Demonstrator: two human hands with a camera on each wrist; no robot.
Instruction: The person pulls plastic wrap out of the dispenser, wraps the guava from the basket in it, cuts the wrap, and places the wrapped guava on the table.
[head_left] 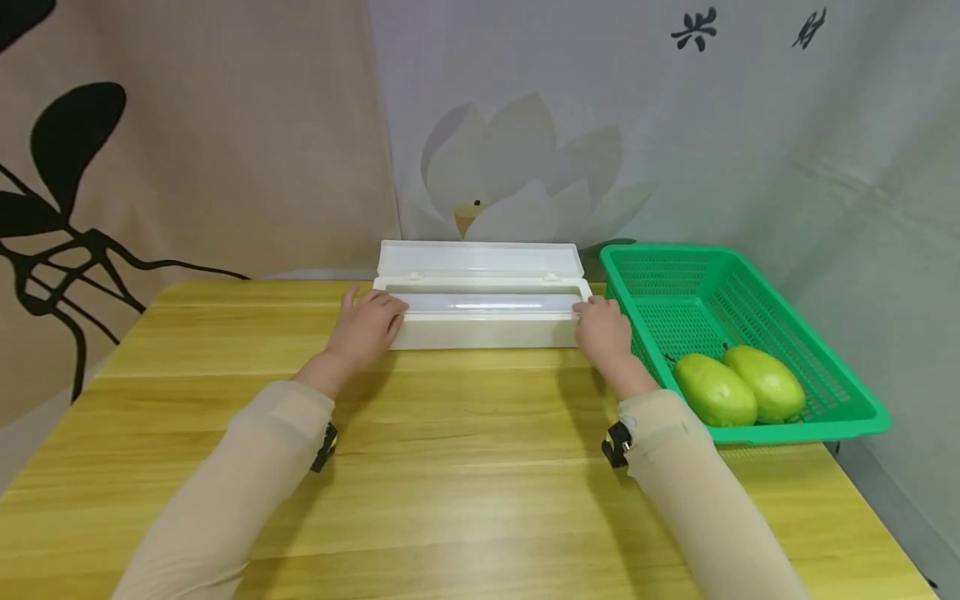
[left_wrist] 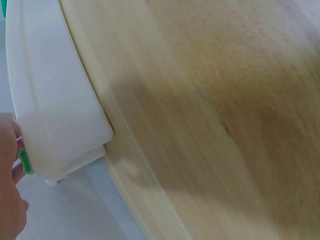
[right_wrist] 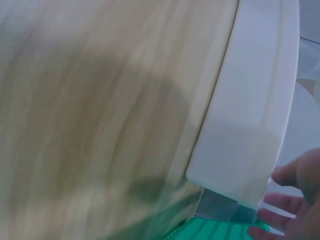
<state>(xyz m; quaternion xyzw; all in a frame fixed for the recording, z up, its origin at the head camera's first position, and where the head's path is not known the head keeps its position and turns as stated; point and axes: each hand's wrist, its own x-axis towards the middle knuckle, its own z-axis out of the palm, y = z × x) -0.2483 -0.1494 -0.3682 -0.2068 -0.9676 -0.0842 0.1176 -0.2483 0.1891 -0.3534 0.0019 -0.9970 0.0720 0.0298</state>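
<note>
White box (head_left: pixel 483 335) placed far, lid (head_left: pixel 480 259) raised | touched at left by left hand (head_left: pixel 363 327), grip cannot be told | at right by right hand (head_left: pixel 606 333), fingers (right_wrist: pixel 282 201) parted

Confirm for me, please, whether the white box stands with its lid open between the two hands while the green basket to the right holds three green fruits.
Only the count is off: the head view shows two green fruits in the green basket, not three. The white box does stand with its lid open between the left hand and the right hand.
</note>
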